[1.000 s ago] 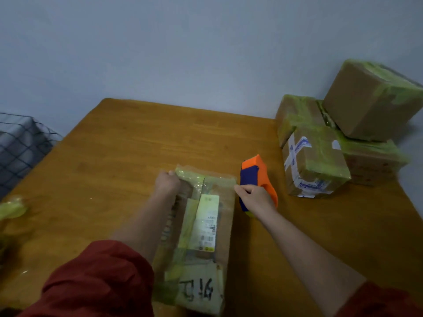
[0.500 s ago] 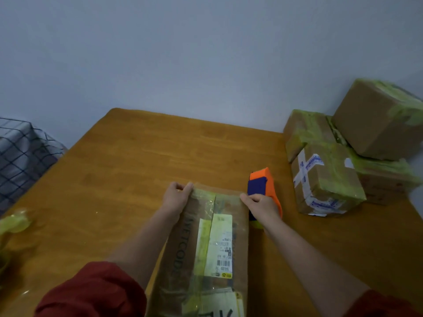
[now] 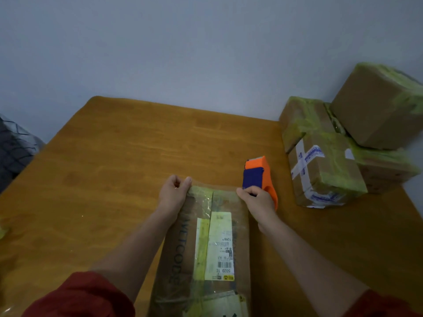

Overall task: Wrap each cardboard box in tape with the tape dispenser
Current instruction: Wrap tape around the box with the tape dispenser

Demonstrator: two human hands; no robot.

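Observation:
A long flat cardboard box (image 3: 183, 243) with a white shipping label and yellow-green tape lies lengthwise on the wooden table (image 3: 103, 168) in front of me. My left hand (image 3: 172, 193) grips the box's far left corner, fingers curled over the edge. My right hand (image 3: 257, 199) holds the orange and blue tape dispenser (image 3: 258, 175) at the box's far right corner, thumb reaching toward the box edge. A strip of clear tape seems to run along the far edge between the hands.
A pile of taped cardboard boxes (image 3: 325, 168) stands at the table's right back, one box (image 3: 377, 106) tilted on top. A dark checked fabric (image 3: 13, 147) lies beyond the left table edge. A scrap of yellow-green tape sits at the left edge.
The box has slid nearer to me and lies flatter. Both hands stay at its far corners; the dispenser stays at the right corner. The camera has tilted up.

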